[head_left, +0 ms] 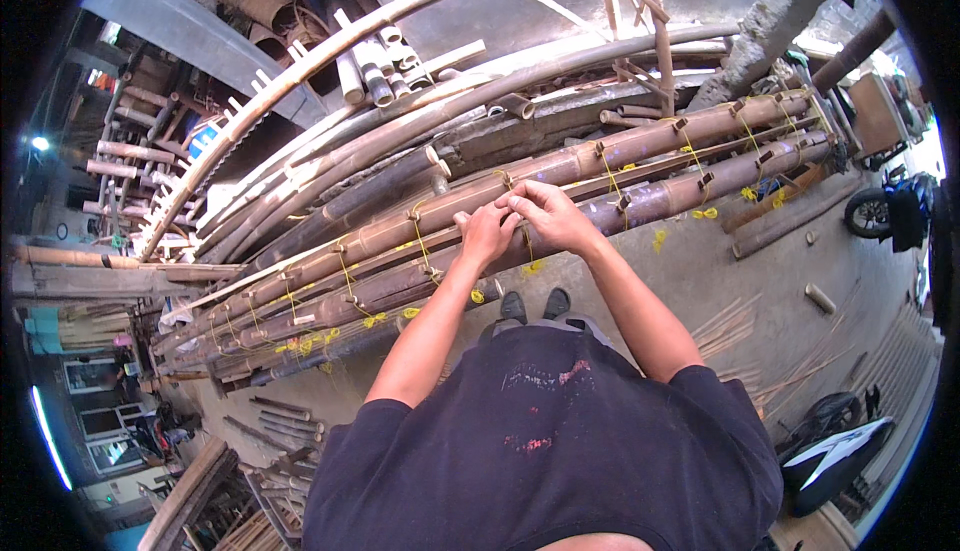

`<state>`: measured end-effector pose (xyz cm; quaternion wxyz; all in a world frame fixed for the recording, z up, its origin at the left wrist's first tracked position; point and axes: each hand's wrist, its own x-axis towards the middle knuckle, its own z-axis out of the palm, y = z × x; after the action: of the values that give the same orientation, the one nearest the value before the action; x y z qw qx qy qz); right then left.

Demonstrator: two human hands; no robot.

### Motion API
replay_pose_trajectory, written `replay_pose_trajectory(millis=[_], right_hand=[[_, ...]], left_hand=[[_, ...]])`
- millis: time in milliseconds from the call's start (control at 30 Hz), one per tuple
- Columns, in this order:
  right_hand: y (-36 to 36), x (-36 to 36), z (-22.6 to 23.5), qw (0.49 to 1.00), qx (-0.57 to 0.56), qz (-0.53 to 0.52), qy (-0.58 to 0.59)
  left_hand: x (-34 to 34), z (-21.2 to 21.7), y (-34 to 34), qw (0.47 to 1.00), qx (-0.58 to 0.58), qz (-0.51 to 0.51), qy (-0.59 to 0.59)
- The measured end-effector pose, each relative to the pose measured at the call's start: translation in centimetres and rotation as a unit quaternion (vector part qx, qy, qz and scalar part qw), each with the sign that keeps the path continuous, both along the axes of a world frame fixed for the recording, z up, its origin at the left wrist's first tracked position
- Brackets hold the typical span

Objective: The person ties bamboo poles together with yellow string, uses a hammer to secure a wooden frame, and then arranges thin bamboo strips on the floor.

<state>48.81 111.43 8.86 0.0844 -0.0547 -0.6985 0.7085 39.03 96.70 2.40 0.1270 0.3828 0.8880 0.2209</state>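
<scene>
Two long brown bamboo poles run side by side in front of me, the far pole (560, 168) and the near pole (655, 200). Thin yellow cord (421, 241) is looped across them at intervals, beside small wooden pegs (339, 248). My left hand (486, 231) and my right hand (553, 219) meet over the poles, fingertips pinched together and touching. Whatever lies between those fingers is too small to make out. Loose bundles of yellow cord (534, 268) hang along the near side.
Behind the poles rise a curved bamboo pole with rungs (400, 13) and a concrete pillar (765, 41). A short bamboo piece (820, 298) lies on the floor to the right. Motorcycle parts show at the right, including a wheel (866, 213). Cut poles (285, 416) lie at lower left.
</scene>
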Motion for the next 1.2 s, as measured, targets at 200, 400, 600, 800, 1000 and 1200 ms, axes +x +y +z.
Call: replay_pose_trajectory(millis=[200, 400, 600, 800, 1000, 1200], right_hand=[[-1.7, 4.8, -1.1, 0.969, 0.241, 0.056, 0.004], [-5.8, 6.0, -1.5, 0.944, 0.324, 0.032, 0.055], [-5.9, 5.7, -5.6, 0.901, 0.423, 0.060, -0.069], [-13.8, 2.3, -3.0, 0.823, 0.561, -0.080, -0.037], [-20.0, -0.8, -6.7, 0.843, 0.519, -0.129, -0.057], [-20.5, -3.1, -2.2, 0.934, 0.281, -0.159, 0.150]], left_hand=[[0.2, -1.7, -0.3, 0.995, 0.070, -0.005, 0.069], [0.4, -2.6, -0.8, 0.990, 0.112, 0.009, 0.084], [-0.4, -1.7, -1.3, 0.990, 0.135, -0.020, 0.040], [-5.1, 4.4, -9.8, 0.951, 0.302, 0.070, 0.024], [-8.5, -0.4, -18.8, 0.999, 0.029, -0.017, -0.041], [-6.9, -2.5, -18.0, 0.994, 0.099, 0.025, 0.032]])
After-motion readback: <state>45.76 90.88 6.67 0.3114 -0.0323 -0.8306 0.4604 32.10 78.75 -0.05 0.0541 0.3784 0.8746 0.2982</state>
